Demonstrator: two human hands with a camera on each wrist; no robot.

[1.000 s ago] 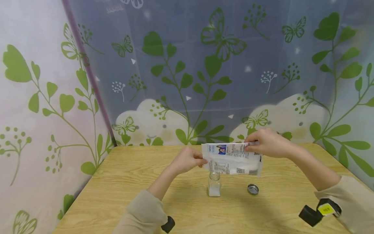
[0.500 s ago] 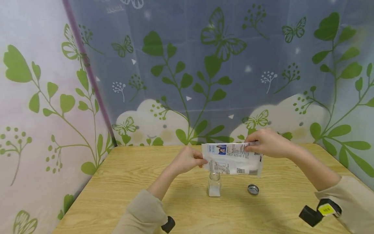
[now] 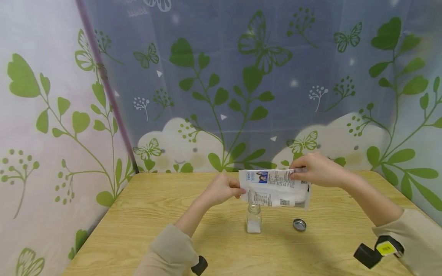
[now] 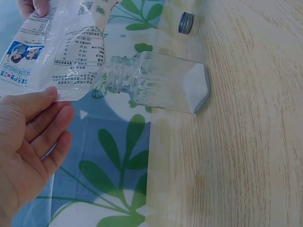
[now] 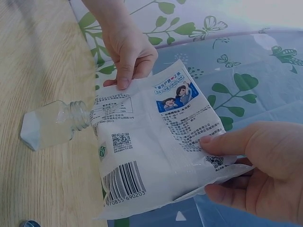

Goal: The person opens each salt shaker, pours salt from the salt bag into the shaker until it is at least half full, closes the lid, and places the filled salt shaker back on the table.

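Note:
A white printed bag of salt [image 3: 272,191] is held on its side above the table, its lower left corner by the mouth of a glass jar [image 3: 254,220]. My left hand [image 3: 221,190] pinches the bag's left end between thumb and fingers. At its upper right edge my right hand [image 3: 315,169] grips it, thumb on the printed face in the right wrist view. The square jar stands upright, with white grains [image 4: 195,87] in its bottom part. Whether grains are falling from the bag cannot be made out.
A round metal lid [image 3: 299,225] lies on the wooden table [image 3: 155,230] to the right of the jar. Behind the table hangs a curtain [image 3: 207,96] printed with leaves and butterflies, and another covers the left side.

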